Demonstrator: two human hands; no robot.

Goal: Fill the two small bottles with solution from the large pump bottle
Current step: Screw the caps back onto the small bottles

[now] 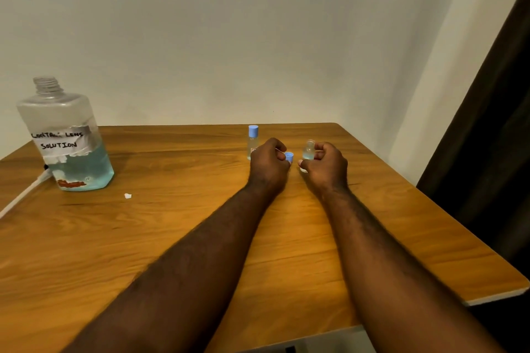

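Seen from the head view, a person's left hand (pixel 269 165) pinches a loose blue cap (pixel 289 157) in curled fingertips. The right hand (pixel 328 166) curls round an open small bottle (pixel 309 150), both toward the far side of a wooden table (pixel 200 238). We cannot tell whether the bottle's base touches the wood. The relation that counts is that the cap sits at 9 o'clock of the bottle's bare neck, near but apart and slightly lower. The bottle's long axis is close to upright, mouth toward 12 o'clock, with pale blue liquid in its lower part. We judge the next move to be a short carry of the cap toward 3 o'clock, made by the left hand, though the bottle may yet need more solution. A capped small bottle (pixel 253 140) stands upright at 11 o'clock of the left hand, just behind its knuckles. The large bottle (pixel 64 135), hand-labelled as lens solution, has a bare threaded neck and is partly full. It stands well apart at 9 o'clock of both hands, nearer the left arm. A white tube (pixel 25 193) lies by its base, and a white scrap (pixel 128 195) at its 4 o'clock.
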